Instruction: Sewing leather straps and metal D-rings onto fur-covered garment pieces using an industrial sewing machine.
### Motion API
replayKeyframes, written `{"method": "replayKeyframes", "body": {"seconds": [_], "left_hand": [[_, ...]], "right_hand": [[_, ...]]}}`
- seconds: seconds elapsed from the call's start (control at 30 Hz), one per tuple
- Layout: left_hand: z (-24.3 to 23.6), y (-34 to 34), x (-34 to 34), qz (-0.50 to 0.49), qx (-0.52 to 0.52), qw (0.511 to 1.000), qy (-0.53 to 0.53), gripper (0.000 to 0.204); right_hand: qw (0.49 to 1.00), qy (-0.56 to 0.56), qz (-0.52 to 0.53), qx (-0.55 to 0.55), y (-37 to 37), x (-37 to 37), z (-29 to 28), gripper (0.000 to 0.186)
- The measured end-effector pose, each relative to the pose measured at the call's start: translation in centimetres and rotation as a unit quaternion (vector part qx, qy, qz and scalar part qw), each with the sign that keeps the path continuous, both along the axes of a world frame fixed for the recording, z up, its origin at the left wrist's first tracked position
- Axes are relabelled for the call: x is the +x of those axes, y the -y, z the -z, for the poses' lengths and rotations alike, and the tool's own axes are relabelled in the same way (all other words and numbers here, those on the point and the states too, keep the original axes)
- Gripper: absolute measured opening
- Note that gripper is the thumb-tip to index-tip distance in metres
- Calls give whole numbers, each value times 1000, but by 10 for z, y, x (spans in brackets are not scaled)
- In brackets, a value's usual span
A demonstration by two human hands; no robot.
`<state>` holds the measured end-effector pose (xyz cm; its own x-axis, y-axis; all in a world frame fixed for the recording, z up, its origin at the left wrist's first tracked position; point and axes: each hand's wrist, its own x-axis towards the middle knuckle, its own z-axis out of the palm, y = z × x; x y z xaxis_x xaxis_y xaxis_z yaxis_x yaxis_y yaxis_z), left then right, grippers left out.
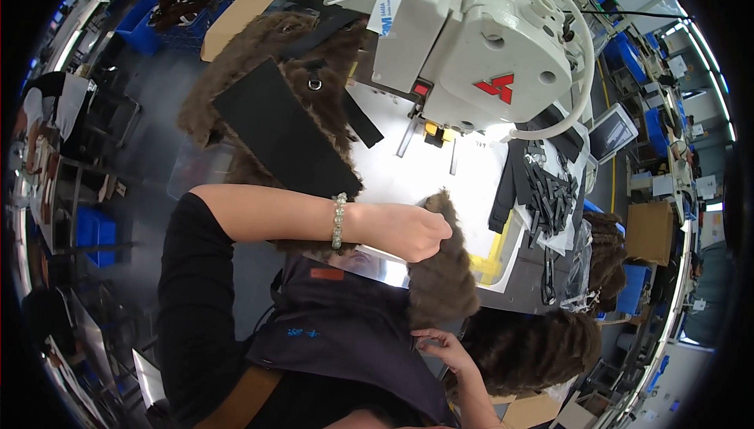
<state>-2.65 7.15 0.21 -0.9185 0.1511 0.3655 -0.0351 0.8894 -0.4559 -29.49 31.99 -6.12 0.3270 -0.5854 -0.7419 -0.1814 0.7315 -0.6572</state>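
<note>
My left hand (408,232), with a beaded bracelet on its wrist, reaches across from the left. Its fingers are closed on the upper part of a narrow brown fur piece (444,280). This piece hangs down over the near edge of the white sewing table (377,170). At its lower corner, close to my dark apron (345,327), my right hand (446,350) has its fingers bent together on the fur's edge. Beyond both hands stands a white sewing machine (495,52), its lit needle area above the table.
A larger brown fur piece with a black panel (283,126) lies left of the machine. Black straps with clips (546,201) are heaped at the right. More dark fur (534,350) hangs at lower right. A small screen (613,132) stands beyond the straps.
</note>
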Motion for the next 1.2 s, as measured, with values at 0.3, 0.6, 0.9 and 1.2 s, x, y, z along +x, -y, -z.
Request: {"method": "replayKeyframes", "body": {"seconds": [0.3, 0.6, 0.9, 1.2], "left_hand": [[-43, 23, 14, 47, 132, 986, -94, 12], [-46, 17, 25, 44, 294, 934, -198, 11], [-18, 31, 49, -155, 343, 925, 56, 27], [-8, 29, 45, -188, 331, 925, -4, 34]], "right_hand": [[862, -238, -56, -444, 91, -20, -109, 21], [498, -256, -73, -825, 195, 47, -40, 59], [479, -293, -261, -785, 223, 70, -66, 20], [685, -208, -217, -664, 239, 81, -64, 27]]}}
